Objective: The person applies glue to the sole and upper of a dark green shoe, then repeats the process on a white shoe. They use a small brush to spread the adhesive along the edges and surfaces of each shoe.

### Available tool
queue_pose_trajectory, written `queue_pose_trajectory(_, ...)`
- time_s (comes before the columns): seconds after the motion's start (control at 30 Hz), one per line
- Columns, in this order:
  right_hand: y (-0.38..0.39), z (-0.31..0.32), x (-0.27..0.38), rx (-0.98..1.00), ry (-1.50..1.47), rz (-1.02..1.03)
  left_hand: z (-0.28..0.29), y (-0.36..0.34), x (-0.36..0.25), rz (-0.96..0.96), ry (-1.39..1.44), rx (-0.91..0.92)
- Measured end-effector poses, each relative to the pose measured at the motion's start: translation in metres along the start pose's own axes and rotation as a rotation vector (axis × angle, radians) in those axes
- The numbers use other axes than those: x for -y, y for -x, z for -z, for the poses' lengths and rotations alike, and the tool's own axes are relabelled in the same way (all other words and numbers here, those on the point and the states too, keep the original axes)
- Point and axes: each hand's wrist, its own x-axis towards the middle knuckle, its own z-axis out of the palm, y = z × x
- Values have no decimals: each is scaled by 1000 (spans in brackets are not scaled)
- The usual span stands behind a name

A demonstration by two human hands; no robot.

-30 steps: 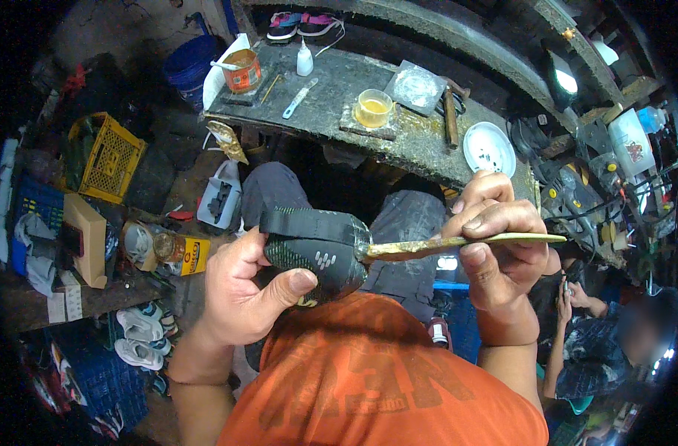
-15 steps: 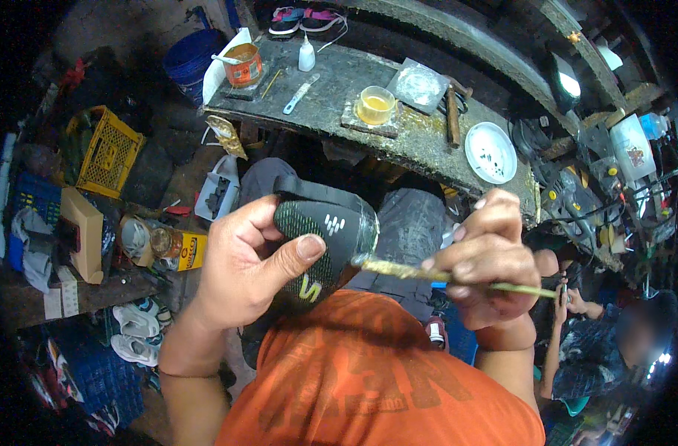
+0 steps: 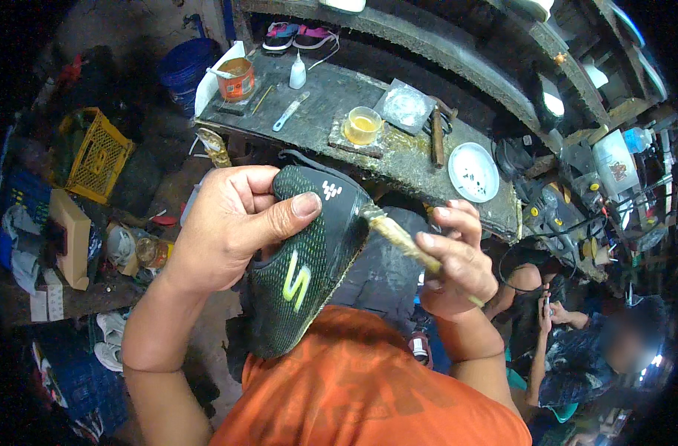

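A black shoe upper (image 3: 313, 249) with green mesh and a bright yellow-green side mark hangs in front of my chest. My left hand (image 3: 227, 223) is closed on it at the opening, thumb outside and fingers inside. Between the fingers of my right hand (image 3: 461, 260) is a thin brush (image 3: 398, 239) crusted with dried yellowish glue. Its tip touches, or nearly touches, the upper's lower edge near the heel.
Across the workbench (image 3: 309, 126) stand an orange can (image 3: 238, 83), a white squeeze bottle (image 3: 297, 73), a cup of yellow liquid (image 3: 362, 126), a hammer (image 3: 437, 137) and a white plate (image 3: 473, 172). A yellow crate (image 3: 97, 160) lies left. Another person (image 3: 577, 357) sits at right.
The upper has turned, so more of its side and lower edge shows. My right hand has shifted left and down, and the brush now slants more steeply. The view has moved slightly.
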Motion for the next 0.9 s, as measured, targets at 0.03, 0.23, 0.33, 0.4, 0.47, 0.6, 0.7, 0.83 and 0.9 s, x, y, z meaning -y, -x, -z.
queue_pose_trajectory(0.03,1,1,1,48,54,23,-1,-1,1,3,12,-4)
queue_pose_trajectory(0.23,-3,21,27,236,257,54,2,-2,-1,-24,11,-34)
queue_pose_trajectory(0.33,-12,22,26,-13,2,-125,-2,4,-8,-26,-77,-50)
queue_pose_trajectory(0.4,-19,21,21,-158,-94,-288,-9,10,-12,-19,-103,-47)
queue_pose_trajectory(0.47,-27,21,18,-158,-170,-437,-15,13,-16,-33,-113,-35)
queue_pose_trajectory(0.6,-38,21,22,-69,-182,-439,-18,13,-19,-40,-102,-36)
queue_pose_trajectory(0.7,-43,23,25,-31,-219,-460,-16,11,-15,-37,-90,-31)
queue_pose_trajectory(0.83,-46,24,17,-44,-172,-488,-18,11,-10,-39,-84,-16)
queue_pose_trajectory(0.9,-47,25,13,-47,-132,-481,-18,11,-11,-23,-66,-3)
